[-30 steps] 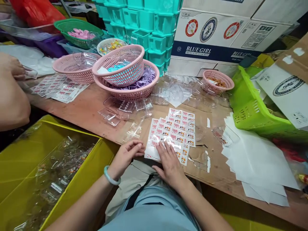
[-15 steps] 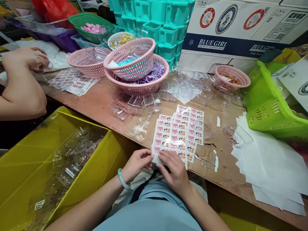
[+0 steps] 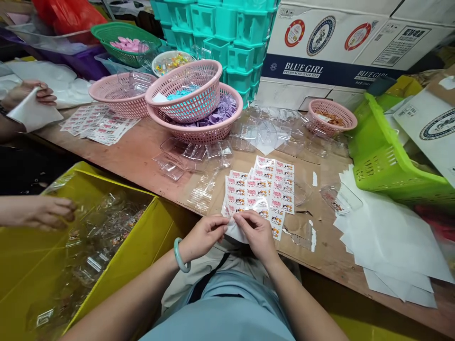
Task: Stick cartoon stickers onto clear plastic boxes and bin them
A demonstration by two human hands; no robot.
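Both my hands pinch the near edge of a sticker sheet [image 3: 249,194] at the front edge of the wooden table [image 3: 135,156]. My left hand [image 3: 204,235], with a green bangle on the wrist, grips the sheet's lower left corner. My right hand [image 3: 258,233] pinches the same edge just to the right, fingers closed. More sticker sheets [image 3: 279,182] with small cartoon labels lie fanned under and beyond it. Clear plastic cases [image 3: 194,156] lie just past the sheets.
Stacked pink baskets [image 3: 194,102] stand at the back, a small pink basket [image 3: 330,116] and green crate [image 3: 387,161] to the right, white backing papers [image 3: 384,237] beside them. A yellow box [image 3: 53,255] of filled cases sits at left. Another person's hands [image 3: 39,210] work there.
My hands slid from flat on the sheets to the near edge and now pinch and lift a sheet's corner. The other person's hand has reached down over the yellow box.
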